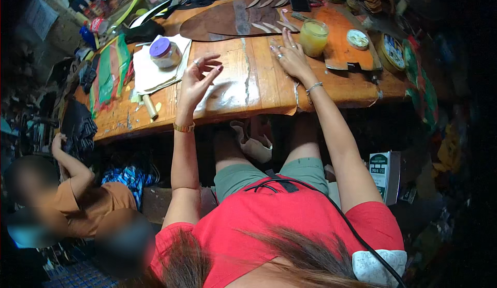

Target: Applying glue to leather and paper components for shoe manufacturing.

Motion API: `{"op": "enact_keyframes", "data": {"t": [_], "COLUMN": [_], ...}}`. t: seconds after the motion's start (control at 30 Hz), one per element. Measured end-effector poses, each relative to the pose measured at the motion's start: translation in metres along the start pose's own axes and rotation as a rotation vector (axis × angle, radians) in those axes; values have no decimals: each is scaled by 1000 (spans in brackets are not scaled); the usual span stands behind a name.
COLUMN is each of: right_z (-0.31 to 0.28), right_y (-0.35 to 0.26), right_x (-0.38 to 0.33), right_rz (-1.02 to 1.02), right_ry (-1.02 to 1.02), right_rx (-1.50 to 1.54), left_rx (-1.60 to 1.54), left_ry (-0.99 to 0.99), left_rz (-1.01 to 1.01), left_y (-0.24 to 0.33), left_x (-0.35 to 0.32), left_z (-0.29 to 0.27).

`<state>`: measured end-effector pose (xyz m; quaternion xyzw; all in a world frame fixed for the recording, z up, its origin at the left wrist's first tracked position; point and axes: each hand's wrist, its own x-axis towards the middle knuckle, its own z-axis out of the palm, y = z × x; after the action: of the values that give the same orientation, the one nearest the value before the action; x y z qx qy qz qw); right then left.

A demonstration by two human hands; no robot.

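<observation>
**A:** How far along?

**B:** Partway, judging by the layout. Pale leaf-shaped pieces already cut and laid on the dark leather sheet, at the far side of the wooden table. Nothing visibly joined or glued yet. Glass jar of yellowish paste open, just beside the right hand.

**A:** And the hands?

**B:** Right hand pressed flat, fingers spread, fingertips at the near edge of the leather sheet. Left hand raised off the wood, fingers loosely spread and curled, thumb near forefinger. Cannot tell whether pinching anything small.

**A:** Room to move?

**B:** Bare wood between and under both hands, down to the near table edge. Tighter to the left: purple-lidded jar on a white cloth, then green strips. To the right, an orange mat with a small round tin. Crowded along the back edge. Another person's hand at the table's left corner, well apart.
</observation>
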<state>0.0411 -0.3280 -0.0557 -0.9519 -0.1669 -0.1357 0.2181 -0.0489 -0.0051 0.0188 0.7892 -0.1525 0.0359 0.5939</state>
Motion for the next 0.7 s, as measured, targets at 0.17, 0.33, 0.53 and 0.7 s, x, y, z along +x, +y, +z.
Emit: {"op": "enact_keyframes", "data": {"t": [0.17, 0.33, 0.53, 0.7], "right_z": [4, -10, -36, -33], "right_y": [15, 22, 32, 38], "right_x": [6, 3, -6, -6], "right_rz": [-2, 76, -96, -131], "right_ry": [-72, -38, -162, -161], "right_rx": [84, 700, 1592, 1649], "left_rx": [-28, -76, -70, 406], "left_ry": [33, 89, 352, 821], "left_rz": [-70, -149, 74, 118], "left_y": [-2, -2, -25, -68], "left_x": [-48, -74, -66, -15], "left_z": [2, 14, -24, -141]}}
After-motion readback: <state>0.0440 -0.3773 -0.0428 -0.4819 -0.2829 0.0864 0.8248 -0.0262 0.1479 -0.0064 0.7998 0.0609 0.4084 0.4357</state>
